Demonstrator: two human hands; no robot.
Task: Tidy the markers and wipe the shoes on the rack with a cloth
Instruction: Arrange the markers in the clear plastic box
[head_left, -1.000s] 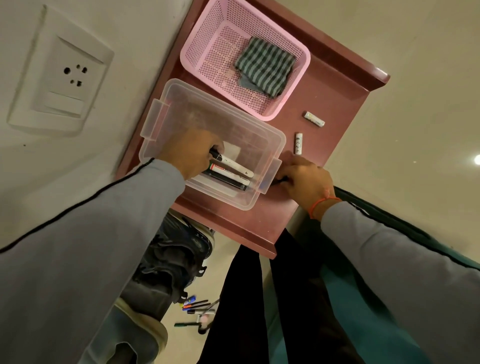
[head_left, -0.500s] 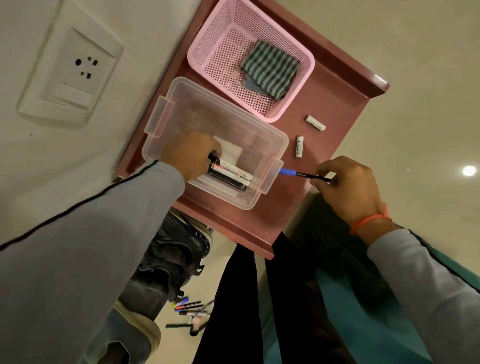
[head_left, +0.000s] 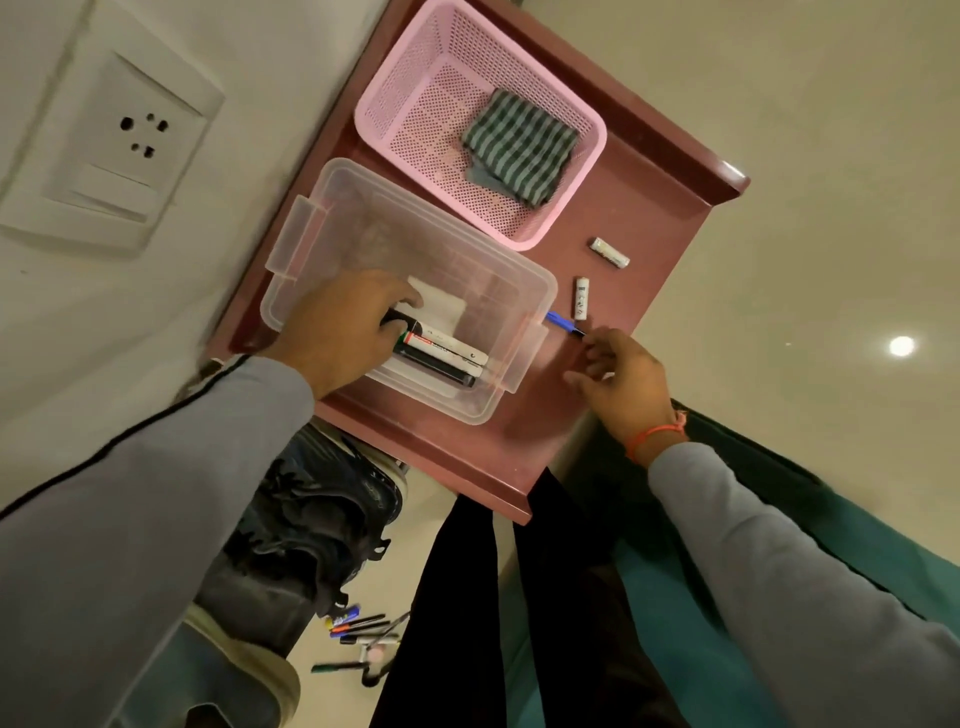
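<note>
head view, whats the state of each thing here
clear box: lid off, markers inside
markers: lying flat in the box, left hand on them
blue pen: pinched by right hand, tip at the box's edge
pink basket: open, holds the cloth
striped cloth: folded, unused
two white tubes: loose on the rack top

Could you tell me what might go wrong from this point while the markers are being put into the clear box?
1. The right hand holds the blue pen only by its end, with the tip at the clear box rim by the latch; it may catch there and drop outside.
2. Two small white cylinders lie loose beside that pen; a sweep of the hand could roll them off the rack top.
3. The left hand grips several markers at once; one may slip.
</note>
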